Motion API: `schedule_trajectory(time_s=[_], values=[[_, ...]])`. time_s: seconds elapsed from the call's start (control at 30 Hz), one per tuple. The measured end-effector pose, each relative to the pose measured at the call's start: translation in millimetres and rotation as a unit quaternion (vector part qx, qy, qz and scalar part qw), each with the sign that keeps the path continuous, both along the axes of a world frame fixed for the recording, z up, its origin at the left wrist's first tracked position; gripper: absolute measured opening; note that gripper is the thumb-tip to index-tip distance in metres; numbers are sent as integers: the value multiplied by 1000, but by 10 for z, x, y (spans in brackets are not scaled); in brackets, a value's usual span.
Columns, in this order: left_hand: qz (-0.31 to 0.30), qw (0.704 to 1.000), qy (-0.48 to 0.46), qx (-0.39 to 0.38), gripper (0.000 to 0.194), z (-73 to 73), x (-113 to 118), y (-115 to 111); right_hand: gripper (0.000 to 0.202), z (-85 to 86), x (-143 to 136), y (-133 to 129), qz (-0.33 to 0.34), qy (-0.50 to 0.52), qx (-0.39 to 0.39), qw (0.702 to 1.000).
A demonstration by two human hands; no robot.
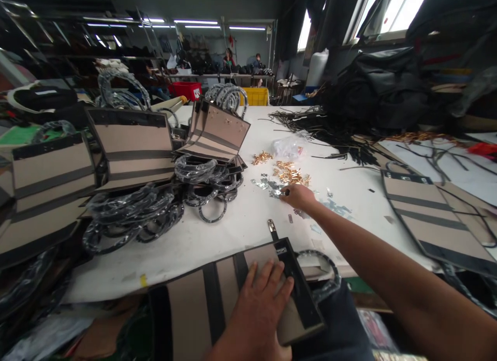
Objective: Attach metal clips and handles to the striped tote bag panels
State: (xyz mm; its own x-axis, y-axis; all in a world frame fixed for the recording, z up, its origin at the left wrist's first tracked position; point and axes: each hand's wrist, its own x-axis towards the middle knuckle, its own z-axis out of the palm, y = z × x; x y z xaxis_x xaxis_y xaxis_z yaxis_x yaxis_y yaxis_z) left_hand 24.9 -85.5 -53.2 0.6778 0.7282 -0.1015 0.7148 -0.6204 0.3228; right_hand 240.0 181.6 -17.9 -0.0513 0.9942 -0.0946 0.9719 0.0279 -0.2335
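Note:
My left hand (261, 304) lies with spread fingers on a beige and black bag panel (190, 309) at the table's near edge. A black strap with a metal clasp (272, 226) sticks out from the panel's far side, and a plastic-wrapped round handle (320, 262) sits at its right. My right hand (298, 197) reaches out to a pile of small silver metal plates (267, 184), fingertips pinched together at its edge. What is between those fingers is too small to make out. Just beyond are gold-coloured metal fittings (291, 173).
Stacked bag panels (134, 141) with wrapped handles (128, 211) fill the left side. Another panel (438, 216) lies at right. Dark strips (341, 133) and a clear plastic bag (288, 146) are at the back of the white table (248, 216). Two people are far off.

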Motion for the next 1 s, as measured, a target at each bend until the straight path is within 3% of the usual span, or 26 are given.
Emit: schedule_trajectory(time_s=[0.2,0.57,1.0], values=[[15,999,-39,-4,97,223,7,8,27,-23,-53,61,29,-32,-8,999],[3,999,-35,4,89,248,72,4,24,1,-46,88,116,-93,29,988],[-27,999,-14,-20,86,289,68,75,26,30,-100,302,115,-98,0,989]])
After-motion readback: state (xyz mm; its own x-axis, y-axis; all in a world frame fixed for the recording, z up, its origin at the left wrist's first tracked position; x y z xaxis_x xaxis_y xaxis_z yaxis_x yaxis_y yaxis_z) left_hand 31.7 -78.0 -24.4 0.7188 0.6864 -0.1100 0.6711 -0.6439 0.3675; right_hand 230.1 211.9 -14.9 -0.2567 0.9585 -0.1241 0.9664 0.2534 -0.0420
